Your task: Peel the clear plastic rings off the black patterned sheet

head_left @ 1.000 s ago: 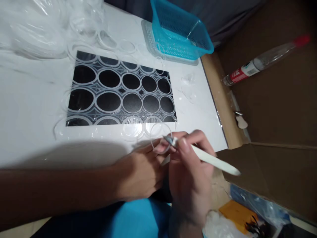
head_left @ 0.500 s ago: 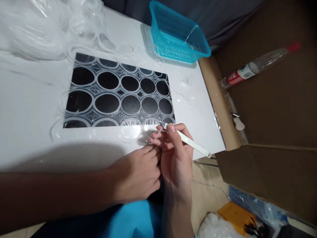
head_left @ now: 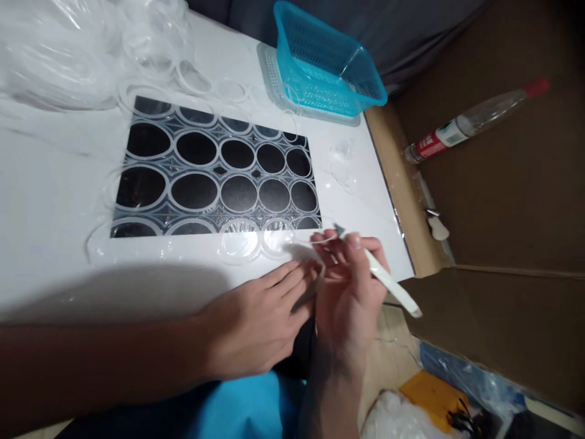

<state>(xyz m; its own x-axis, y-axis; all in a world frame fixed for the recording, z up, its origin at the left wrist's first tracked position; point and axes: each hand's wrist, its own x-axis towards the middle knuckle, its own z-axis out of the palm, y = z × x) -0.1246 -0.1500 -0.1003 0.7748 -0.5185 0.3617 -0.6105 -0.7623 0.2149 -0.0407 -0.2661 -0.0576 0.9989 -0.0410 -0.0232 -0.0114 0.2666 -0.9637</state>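
While the right hand (head_left: 350,286) grips a white pen-style craft knife (head_left: 381,274) and the left hand (head_left: 256,323) pinches a thin clear plastic ring (head_left: 307,259) at the near edge of the white table (head_left: 55,201), the blade tip (very close to the fingertips) could slip and nick a finger or cut the ring.

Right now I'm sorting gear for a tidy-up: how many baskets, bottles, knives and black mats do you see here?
Basket: 1
Bottle: 1
Knife, in the right hand: 1
Black mat: 1
Total: 4
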